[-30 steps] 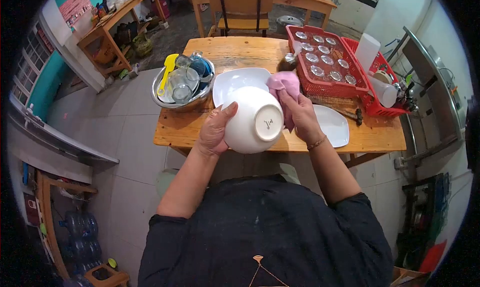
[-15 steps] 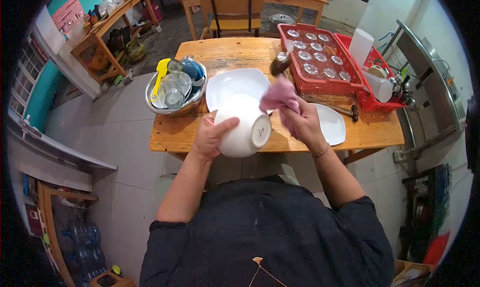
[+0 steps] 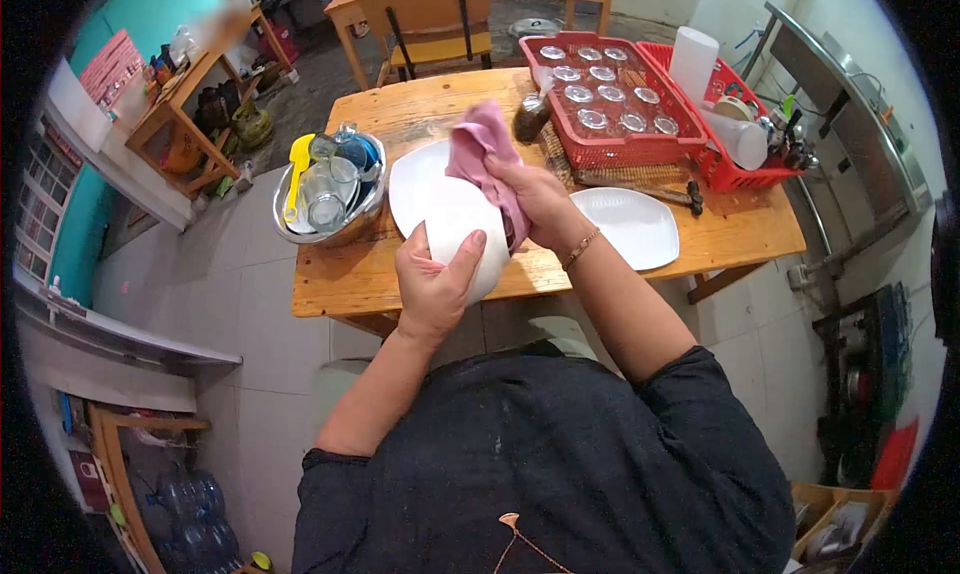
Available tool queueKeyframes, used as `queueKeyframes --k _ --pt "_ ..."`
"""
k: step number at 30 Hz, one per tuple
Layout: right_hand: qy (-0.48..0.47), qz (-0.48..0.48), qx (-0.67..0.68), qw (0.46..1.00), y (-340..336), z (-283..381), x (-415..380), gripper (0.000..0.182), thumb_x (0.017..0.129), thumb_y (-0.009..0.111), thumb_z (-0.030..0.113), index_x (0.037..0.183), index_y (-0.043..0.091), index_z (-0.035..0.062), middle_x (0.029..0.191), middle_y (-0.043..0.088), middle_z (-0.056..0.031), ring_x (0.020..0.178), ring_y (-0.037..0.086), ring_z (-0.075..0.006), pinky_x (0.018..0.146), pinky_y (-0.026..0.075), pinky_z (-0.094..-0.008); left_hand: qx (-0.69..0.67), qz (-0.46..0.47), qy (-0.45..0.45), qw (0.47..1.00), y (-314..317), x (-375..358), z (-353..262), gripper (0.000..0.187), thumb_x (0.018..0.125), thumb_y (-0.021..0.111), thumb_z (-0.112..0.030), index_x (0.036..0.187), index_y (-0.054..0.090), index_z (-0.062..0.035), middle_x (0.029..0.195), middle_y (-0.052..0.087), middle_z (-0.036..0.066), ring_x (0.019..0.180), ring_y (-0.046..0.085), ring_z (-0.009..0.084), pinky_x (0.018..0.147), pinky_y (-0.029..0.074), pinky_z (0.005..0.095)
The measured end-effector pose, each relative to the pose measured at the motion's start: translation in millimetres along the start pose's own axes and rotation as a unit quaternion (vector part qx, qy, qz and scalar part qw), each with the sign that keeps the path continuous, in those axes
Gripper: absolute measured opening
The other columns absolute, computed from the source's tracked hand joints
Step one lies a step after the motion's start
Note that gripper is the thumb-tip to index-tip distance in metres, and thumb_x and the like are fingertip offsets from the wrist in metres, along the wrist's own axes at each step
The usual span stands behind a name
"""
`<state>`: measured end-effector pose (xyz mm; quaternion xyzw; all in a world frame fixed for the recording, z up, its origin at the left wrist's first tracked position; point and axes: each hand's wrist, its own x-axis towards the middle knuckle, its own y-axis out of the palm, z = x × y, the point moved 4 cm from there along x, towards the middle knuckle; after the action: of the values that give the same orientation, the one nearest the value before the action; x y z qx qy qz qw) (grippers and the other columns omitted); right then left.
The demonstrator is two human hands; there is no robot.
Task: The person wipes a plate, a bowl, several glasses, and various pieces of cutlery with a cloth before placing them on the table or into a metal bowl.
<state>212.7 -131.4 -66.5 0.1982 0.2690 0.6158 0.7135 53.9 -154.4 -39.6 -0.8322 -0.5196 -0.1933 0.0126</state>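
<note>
In the head view, the tilted white bowl [image 3: 462, 234] is grasped by the left hand [image 3: 436, 282] at frame centre, seen across the front edge of the tabletop [image 3: 350, 274]. The pink cloth [image 3: 484, 152] is clutched by the right hand [image 3: 538, 202] against the bowl's right side. Wood is shown between bowl and metal basin [image 3: 303, 238], left; the white dish [image 3: 632, 230], right, is set near the front edge.

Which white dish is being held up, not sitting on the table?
The bowl in the left hand. The dish partly hidden behind it and the oblong dish to the right both sit on the table.
</note>
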Motion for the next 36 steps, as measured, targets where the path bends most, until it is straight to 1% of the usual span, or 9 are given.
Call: queueKeyframes --k 3,6,10,18,21,25,28,32,36 --pt "0.145 0.133 0.041 0.980 -48.4 -54.0 -3.2 0.039 0.101 0.043 0.034 0.121 0.052 0.0013 0.090 0.064 -0.0069 0.072 0.063 -0.0188 0.067 0.054 -0.0285 0.069 -0.041 0.117 0.990 9.1 7.5 -8.6 0.016 0.086 0.067 -0.006 0.098 0.062 0.0031 0.086 0.068 0.009 0.071 0.064 0.0157 0.064 0.051 0.0295" --pt "0.077 -0.017 0.202 0.976 -8.8 -94.5 -29.0 0.042 0.101 0.045 0.036 0.125 0.050 0.0012 0.097 0.065 -0.0079 0.074 0.064 -0.0191 0.067 0.054 -0.0290 0.267 -0.009 0.282 0.921 25.9 17.2 -0.1 0.016 0.085 0.066 -0.006 0.096 0.062 0.0037 0.081 0.066 0.016 0.068 0.066 0.0289 0.061 0.050 0.0348" --pt "0.044 -0.014 0.119 0.992 -22.0 -53.8 -63.8 0.040 0.100 0.049 0.031 0.121 0.054 -0.0032 0.100 0.066 -0.0099 0.081 0.066 -0.0189 0.071 0.054 -0.0290 0.408 0.097 0.354 0.836 48.0 25.3 -5.1 0.017 0.082 0.067 -0.011 0.079 0.054 -0.0011 0.070 0.055 0.018 0.061 0.057 0.0385 0.055 0.046 0.0448" --pt "-0.068 -0.082 -0.134 0.985 -70.0 37.9 -139.5 0.048 0.096 0.055 0.043 0.110 0.060 -0.0022 0.092 0.068 -0.0137 0.071 0.066 -0.0151 0.062 0.053 -0.0255 0.457 0.358 0.343 0.739 84.7 13.7 19.7 0.007 0.077 0.060 -0.010 0.078 0.055 -0.0050 0.072 0.056 0.012 0.066 0.061 0.0297 0.059 0.050 0.0401" --pt "-0.082 -0.173 -0.332 0.924 -99.5 58.1 -156.1 0.043 0.088 0.066 0.035 0.107 0.060 -0.0028 0.076 0.065 -0.0102 0.053 0.060 -0.0127 0.044 0.046 -0.0240 0.444 0.463 0.369 0.672 118.5 -22.4 43.7 0.007 0.076 0.058 -0.013 0.076 0.054 -0.0072 0.076 0.057 0.008 0.071 0.061 0.0246 0.065 0.051 0.0372" --pt "-0.034 -0.238 -0.365 0.899 -179.3 42.7 -178.7 0.030 0.081 0.065 0.010 0.106 0.062 -0.0040 0.081 0.065 -0.0083 0.062 0.063 -0.0137 0.055 0.051 -0.0266 0.470 0.575 0.341 0.576 156.0 -44.3 54.7 0.011 0.079 0.056 -0.017 0.083 0.057 -0.0062 0.082 0.058 0.007 0.080 0.062 0.0241 0.075 0.051 0.0392" --pt "-0.077 -0.283 -0.228 0.928 -193.6 41.3 -196.8 0.029 0.077 0.061 0.003 0.105 0.062 -0.0071 0.090 0.067 -0.0097 0.076 0.065 -0.0171 0.069 0.053 -0.0294 0.387 0.475 0.478 0.630 176.0 -33.8 36.9 0.025 0.082 0.059 -0.023 0.100 0.059 -0.0050 0.097 0.059 0.011 0.096 0.059 0.0260 0.091 0.048 0.0438" --pt "-0.132 -0.382 -0.153 0.902 -224.8 59.9 -220.5 0.030 0.077 0.063 0.003 0.103 0.061 -0.0119 0.089 0.067 -0.0131 0.075 0.065 -0.0195 0.067 0.053 -0.0315 0.356 0.378 0.429 0.740 163.7 -13.6 43.5 0.050 0.082 0.068 -0.031 0.122 0.054 -0.0047 0.120 0.052 0.017 0.113 0.052 0.0324 0.104 0.039 0.0485" --pt "-0.165 -0.423 -0.195 0.870 -254.2 85.9 -237.6 0.037 0.079 0.062 0.003 0.112 0.056 -0.0109 0.096 0.066 -0.0144 0.080 0.066 -0.0221 0.073 0.053 -0.0329 0.459 0.424 0.304 0.719 139.2 1.4 115.0 0.050 0.083 0.068 -0.029 0.123 0.053 -0.0018 0.117 0.054 0.018 0.111 0.052 0.0361 0.103 0.039 0.0485"
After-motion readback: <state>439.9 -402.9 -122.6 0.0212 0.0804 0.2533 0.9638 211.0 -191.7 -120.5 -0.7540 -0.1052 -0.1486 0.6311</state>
